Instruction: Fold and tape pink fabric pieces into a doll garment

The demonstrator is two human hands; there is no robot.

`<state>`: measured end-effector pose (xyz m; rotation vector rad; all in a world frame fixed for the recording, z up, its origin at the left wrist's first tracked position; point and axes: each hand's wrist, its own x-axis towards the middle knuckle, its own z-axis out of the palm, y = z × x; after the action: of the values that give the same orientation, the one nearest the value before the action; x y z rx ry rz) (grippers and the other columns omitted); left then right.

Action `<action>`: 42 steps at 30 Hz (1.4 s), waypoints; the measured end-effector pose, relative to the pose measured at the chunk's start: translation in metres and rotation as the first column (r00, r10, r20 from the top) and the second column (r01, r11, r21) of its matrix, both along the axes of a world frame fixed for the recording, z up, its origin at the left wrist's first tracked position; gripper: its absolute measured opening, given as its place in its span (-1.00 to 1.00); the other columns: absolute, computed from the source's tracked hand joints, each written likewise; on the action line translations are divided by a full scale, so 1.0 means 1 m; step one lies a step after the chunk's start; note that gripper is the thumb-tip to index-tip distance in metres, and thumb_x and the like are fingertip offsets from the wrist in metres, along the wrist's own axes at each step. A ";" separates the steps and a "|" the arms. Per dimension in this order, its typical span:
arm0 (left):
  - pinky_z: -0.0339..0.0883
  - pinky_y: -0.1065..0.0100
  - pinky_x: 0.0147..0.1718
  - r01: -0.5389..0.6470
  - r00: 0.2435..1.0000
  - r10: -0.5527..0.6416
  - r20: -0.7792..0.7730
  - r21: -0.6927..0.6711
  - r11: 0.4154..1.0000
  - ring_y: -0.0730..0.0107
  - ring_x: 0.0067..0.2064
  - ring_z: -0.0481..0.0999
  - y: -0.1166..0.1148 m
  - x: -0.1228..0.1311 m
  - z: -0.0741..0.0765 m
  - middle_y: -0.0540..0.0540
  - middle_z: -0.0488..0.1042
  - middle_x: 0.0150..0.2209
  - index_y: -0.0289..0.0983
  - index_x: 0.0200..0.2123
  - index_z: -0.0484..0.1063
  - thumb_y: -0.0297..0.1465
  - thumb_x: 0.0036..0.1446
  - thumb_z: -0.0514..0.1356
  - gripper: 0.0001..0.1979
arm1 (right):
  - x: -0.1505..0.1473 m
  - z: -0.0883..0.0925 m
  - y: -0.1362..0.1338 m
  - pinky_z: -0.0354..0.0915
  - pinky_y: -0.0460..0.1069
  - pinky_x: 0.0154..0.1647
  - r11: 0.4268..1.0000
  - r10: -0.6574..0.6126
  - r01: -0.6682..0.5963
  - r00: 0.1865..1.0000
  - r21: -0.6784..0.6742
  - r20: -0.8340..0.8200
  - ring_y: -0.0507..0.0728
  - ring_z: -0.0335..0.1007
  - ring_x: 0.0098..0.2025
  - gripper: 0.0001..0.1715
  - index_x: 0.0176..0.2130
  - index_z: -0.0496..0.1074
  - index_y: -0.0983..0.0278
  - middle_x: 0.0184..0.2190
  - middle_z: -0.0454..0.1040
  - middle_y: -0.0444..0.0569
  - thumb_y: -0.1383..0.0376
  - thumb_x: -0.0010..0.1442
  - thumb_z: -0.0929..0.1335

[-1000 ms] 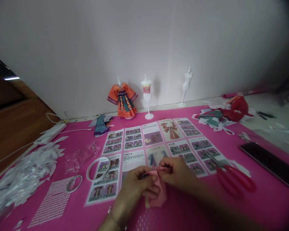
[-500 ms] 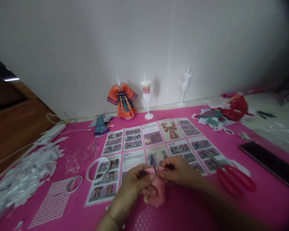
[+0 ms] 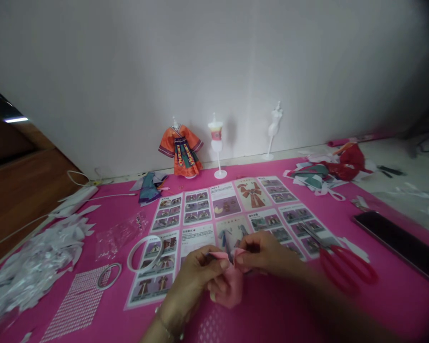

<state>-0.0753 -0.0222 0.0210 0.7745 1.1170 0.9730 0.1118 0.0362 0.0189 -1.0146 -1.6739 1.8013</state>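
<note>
- The left hand [image 3: 196,275] pinches the upper left edge of the pink piece [image 3: 231,288] between thumb and fingertips, with its lower fingers curled under the piece.
- The right hand [image 3: 266,252] pinches the upper right corner of the same piece, fingers closed on it. The two hands almost touch above it.
- The pink piece sits in both hands just above the worktop [image 3: 289,314], at the near edge of the instruction sheet [image 3: 232,209].
- Compared with a second ago, the hands have drawn closer together and drifted a little to the left. The piece hangs shorter and more bunched below them, so the gathering at its top looks tighter.
- Its pinched top edge runs left to right between the hands. Its long axis runs from that edge back toward the person, with the loose lower end pointing near and slightly left.
- Red-handled scissors [image 3: 343,267] lie to the right on the sheet's corner, blades pointing away and left. A dark flat device [image 3: 396,240] lies beyond them.
- Two tape rings [image 3: 145,252] lie to the left, and farther out a heap of white paper scraps [image 3: 32,267].
- By the wall stand three small mannequins. One wears an orange costume [image 3: 180,152].
</note>
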 end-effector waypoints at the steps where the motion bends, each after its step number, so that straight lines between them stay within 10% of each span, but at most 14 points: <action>1: 0.27 0.56 -0.74 0.001 1.000 -0.001 -0.013 -0.004 1.000 0.49 -0.71 0.41 0.000 0.000 0.002 0.00 0.46 -0.71 -0.31 -0.41 0.40 -0.24 -0.15 0.43 -0.65 | -0.001 -0.001 0.000 0.08 -0.16 -0.61 1.000 -0.011 0.011 1.000 0.018 0.004 -0.06 0.23 -0.61 -0.83 -0.52 0.38 0.32 -0.63 0.44 -0.17 0.28 -0.01 0.41; 13: 0.46 0.38 -0.52 0.022 0.998 -0.025 -0.060 -0.037 0.999 0.34 -0.52 0.56 0.001 0.008 0.005 0.01 0.50 -0.58 -0.29 -0.47 0.32 -0.21 -0.25 0.45 -0.58 | -0.007 -0.017 -0.003 0.02 -0.13 -0.59 0.937 -0.164 0.113 0.978 0.330 0.129 -0.04 0.11 -0.58 -0.78 -0.55 0.35 0.30 -0.66 0.27 -0.21 0.26 0.05 0.37; 27: 0.43 0.40 -0.50 0.009 0.996 -0.011 -0.093 -0.020 1.000 0.39 -0.51 0.54 0.004 0.005 0.003 0.01 0.52 -0.53 -0.30 -0.45 0.34 -0.19 -0.20 0.43 -0.59 | 0.004 0.006 -0.003 0.25 -0.09 -0.33 0.943 -0.056 0.042 0.998 0.330 0.033 0.05 0.35 -0.34 -0.80 -0.28 0.50 0.30 -0.39 0.46 -0.10 0.25 0.05 0.43; 42: 0.32 0.51 -0.69 -0.015 0.996 0.017 -0.088 0.029 0.999 0.43 -0.66 0.48 0.004 0.002 0.000 -0.06 0.55 -0.60 -0.30 -0.36 0.34 -0.13 -0.13 0.39 -0.57 | -0.005 -0.011 0.001 0.00 -0.16 -0.61 1.000 -0.018 0.018 0.997 -0.006 -0.079 -0.09 0.09 -0.60 -0.74 -0.46 0.35 0.31 -0.62 0.30 -0.23 0.22 -0.05 0.46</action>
<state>-0.0735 -0.0184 0.0213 0.8391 1.1901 0.9774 0.1067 0.0369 0.0080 -0.9453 -1.6088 1.8108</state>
